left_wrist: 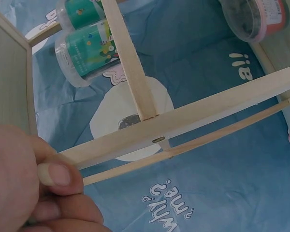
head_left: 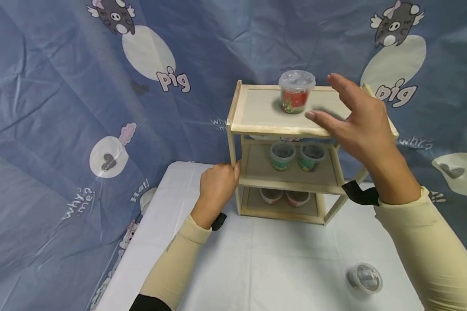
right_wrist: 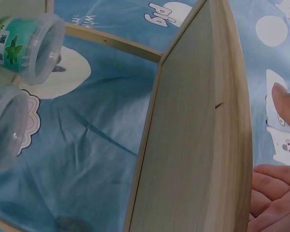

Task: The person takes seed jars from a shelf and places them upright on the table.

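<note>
A small wooden three-tier shelf (head_left: 292,188) stands on the white table. The left hand (head_left: 219,183) grips its left front post; in the left wrist view the thumb and curled fingers of this hand (left_wrist: 43,183) pinch the wooden bar (left_wrist: 193,118). On the top tier is a clear-lidded plastic cup (head_left: 295,93) with a red and green label. The right hand (head_left: 359,119) hovers just right of this cup, thumb and fingers spread apart, apparently not touching it. In the right wrist view, part of the right hand (right_wrist: 278,198) shows beyond the top board (right_wrist: 183,130).
Two green-labelled cups, one left (head_left: 282,155) and one right (head_left: 312,156), sit on the middle tier. Two reddish cups (head_left: 271,195) are on the bottom tier. Another lidded cup (head_left: 366,278) rests on the table (head_left: 288,259) at front right. A blue patterned cloth (head_left: 62,108) hangs behind.
</note>
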Demonstrator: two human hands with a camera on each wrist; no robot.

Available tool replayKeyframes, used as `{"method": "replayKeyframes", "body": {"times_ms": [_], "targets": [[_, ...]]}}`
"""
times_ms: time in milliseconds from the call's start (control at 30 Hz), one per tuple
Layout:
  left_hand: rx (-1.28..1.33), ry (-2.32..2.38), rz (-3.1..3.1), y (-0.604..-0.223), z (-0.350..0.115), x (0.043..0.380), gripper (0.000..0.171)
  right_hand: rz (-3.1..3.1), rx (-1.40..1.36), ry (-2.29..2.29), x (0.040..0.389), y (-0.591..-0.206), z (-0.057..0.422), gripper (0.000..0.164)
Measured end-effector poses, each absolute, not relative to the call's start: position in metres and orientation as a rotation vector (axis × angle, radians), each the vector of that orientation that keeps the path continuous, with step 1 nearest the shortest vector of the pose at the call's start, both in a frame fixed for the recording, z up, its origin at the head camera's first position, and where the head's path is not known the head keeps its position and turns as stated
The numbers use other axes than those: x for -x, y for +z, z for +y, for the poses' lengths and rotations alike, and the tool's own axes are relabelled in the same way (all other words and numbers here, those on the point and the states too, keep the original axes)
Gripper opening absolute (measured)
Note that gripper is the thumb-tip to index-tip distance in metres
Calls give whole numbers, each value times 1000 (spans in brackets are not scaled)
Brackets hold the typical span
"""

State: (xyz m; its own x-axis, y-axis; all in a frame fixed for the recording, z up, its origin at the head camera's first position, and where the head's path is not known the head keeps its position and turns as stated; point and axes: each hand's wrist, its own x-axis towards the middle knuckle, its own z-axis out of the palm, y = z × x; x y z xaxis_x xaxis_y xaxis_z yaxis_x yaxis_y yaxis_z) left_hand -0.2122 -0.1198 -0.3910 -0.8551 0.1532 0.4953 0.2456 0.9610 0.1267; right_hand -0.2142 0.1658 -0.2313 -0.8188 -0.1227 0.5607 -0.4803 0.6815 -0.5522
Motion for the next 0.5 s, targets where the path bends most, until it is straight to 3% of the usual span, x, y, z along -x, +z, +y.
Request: {"method": "replayKeyframes", "body": {"times_ms": [367, 500], "targets": [[285, -278, -2602, -391, -120, 211, 60, -2486, -416, 969, 230, -219, 155, 82], [290, -264, -2609, -391, -120, 211, 61, -2498, -411, 957, 239, -213, 148, 77]]}}
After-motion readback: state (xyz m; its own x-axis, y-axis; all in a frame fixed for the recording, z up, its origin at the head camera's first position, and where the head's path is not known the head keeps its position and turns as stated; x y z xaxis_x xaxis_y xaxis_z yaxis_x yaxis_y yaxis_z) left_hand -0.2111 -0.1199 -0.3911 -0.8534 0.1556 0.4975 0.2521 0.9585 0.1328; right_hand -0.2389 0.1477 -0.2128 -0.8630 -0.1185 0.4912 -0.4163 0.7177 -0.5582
